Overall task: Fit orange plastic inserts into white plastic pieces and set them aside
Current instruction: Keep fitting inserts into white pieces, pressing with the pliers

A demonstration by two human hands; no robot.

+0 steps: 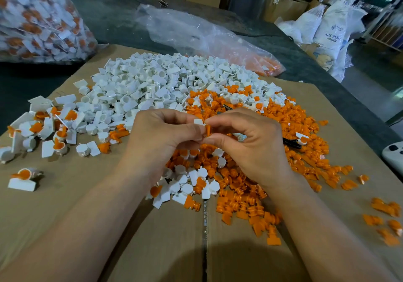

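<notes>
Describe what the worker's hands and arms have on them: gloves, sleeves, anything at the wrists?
No gloves: the left hand and right hand are bare. The left forearm and right forearm are bare too, with no sleeve reaching into view. No watch, ring, bracelet or marking shows on either.

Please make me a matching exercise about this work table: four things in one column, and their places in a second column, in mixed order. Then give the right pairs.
Things
1. heap of white pieces
2. heap of orange inserts
3. fitted pieces
4. full clear bag

Places
A. far left, beyond the cardboard
B. on the cardboard, out beside the left hand
C. beside and under the right hand
D. beyond both hands, in the middle

Pairs: 1-D, 2-C, 3-B, 4-A
</notes>
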